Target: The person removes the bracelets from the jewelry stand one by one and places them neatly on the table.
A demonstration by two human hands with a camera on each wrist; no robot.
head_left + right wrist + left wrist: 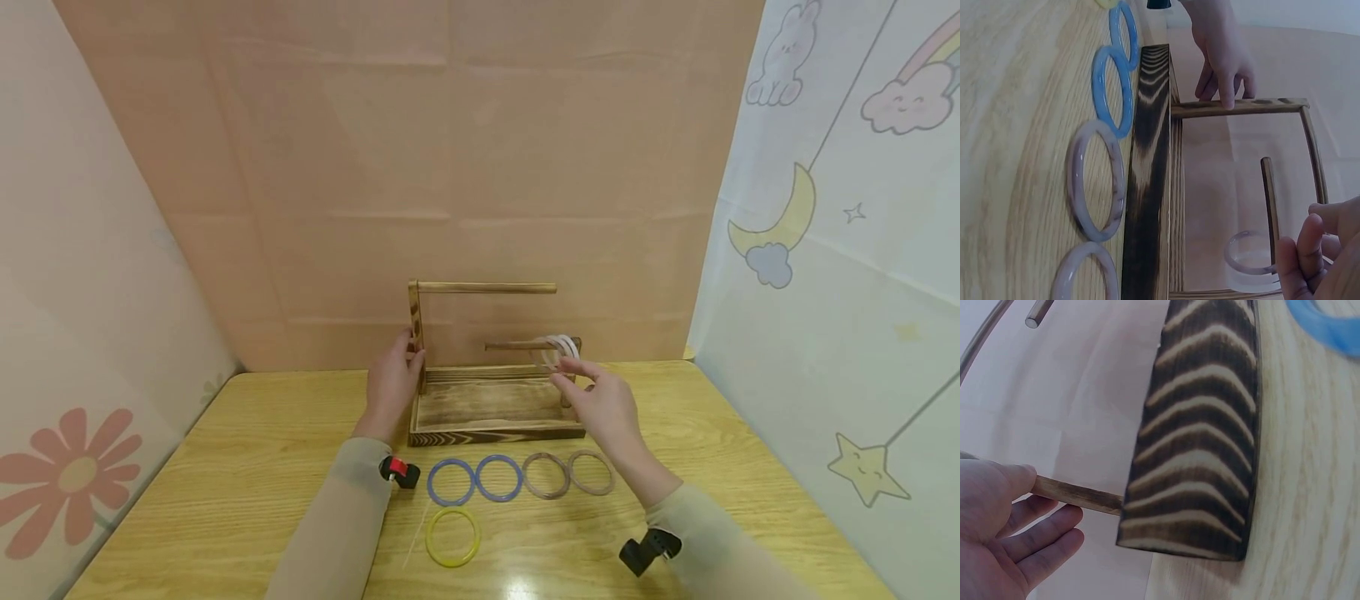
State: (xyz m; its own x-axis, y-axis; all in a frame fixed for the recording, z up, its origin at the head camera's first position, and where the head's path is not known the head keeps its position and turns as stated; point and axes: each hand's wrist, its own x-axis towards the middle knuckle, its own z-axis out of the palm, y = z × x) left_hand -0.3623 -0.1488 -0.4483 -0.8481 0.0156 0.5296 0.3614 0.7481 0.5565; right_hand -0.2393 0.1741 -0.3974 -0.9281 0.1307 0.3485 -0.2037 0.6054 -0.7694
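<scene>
A brown wooden bangle stand has a tray base [495, 436], a tall left post [416, 310] with a long upper bar [487, 288], and a lower bar [510, 345] on the right. My left hand [392, 379] grips the left post between thumb and fingers, as the left wrist view also shows. Several pale bangles [572, 345] hang on the lower bar near its right post. Close beside them is my right hand [609, 408], thumb and index finger apart. In the right wrist view, a pale bangle [1230, 255] hangs from the bar, right by the fingertips.
In front of the tray lie two blue bangles [451, 482] side by side, then two brownish marbled bangles [546, 476]. A yellow bangle [452, 537] is nearer the front. A peach cloth backdrop [450, 167] rises behind the wooden table [262, 467].
</scene>
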